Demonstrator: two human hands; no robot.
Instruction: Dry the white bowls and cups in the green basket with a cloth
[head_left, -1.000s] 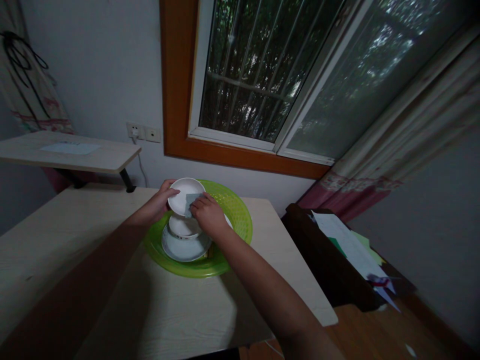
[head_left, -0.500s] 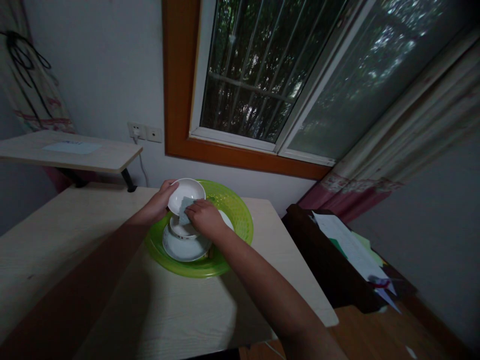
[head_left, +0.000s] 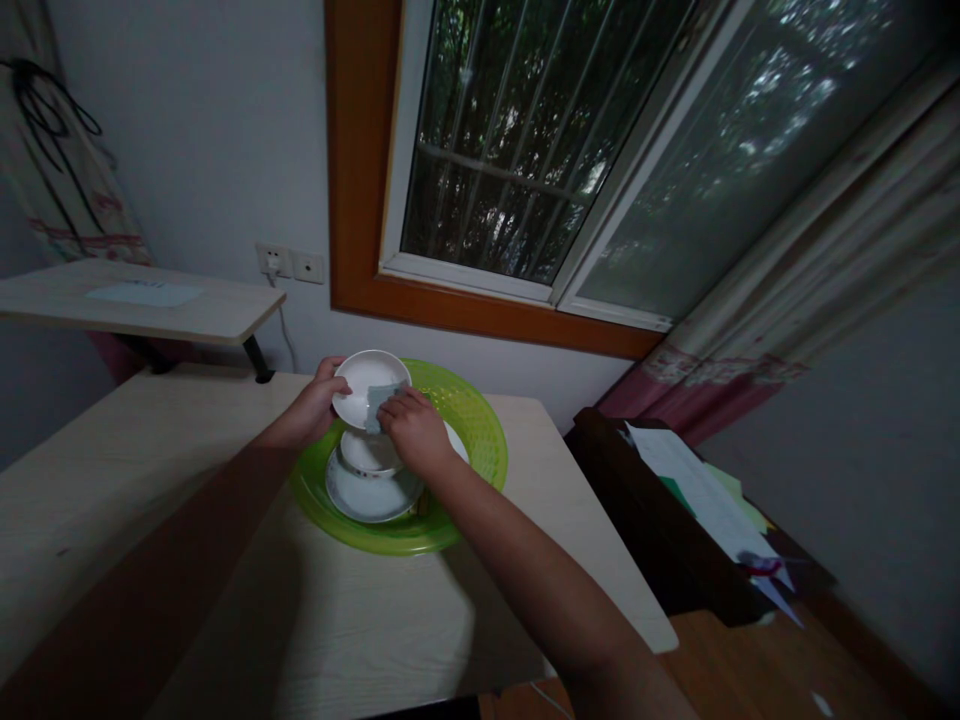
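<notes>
My left hand (head_left: 321, 398) grips the left rim of a white bowl (head_left: 365, 371), thumb inside, and holds it tilted above a green plastic basin (head_left: 480, 440). Pinched in my right hand (head_left: 415, 424) is a grey-green cloth (head_left: 376, 405), which lies against the lower right part of the bowl's inside. Below, a second white bowl (head_left: 367, 455) sits on a white plate (head_left: 367, 498) in the basin. Another white dish (head_left: 457, 443) shows only in part behind my right wrist.
The basin stands on a pale wooden desk (head_left: 360, 630). At the back left is a raised shelf (head_left: 225, 318) with a sheet of paper (head_left: 146, 293). A window (head_left: 510, 180) is behind the desk. To the right, papers (head_left: 697, 490) lie on a dark wooden piece of furniture (head_left: 637, 520).
The cloth went down toward the bowl's near rim with my right hand, then back up inside the bowl. My left hand keeps its hold, and the bowl's tilt shifts slightly.
</notes>
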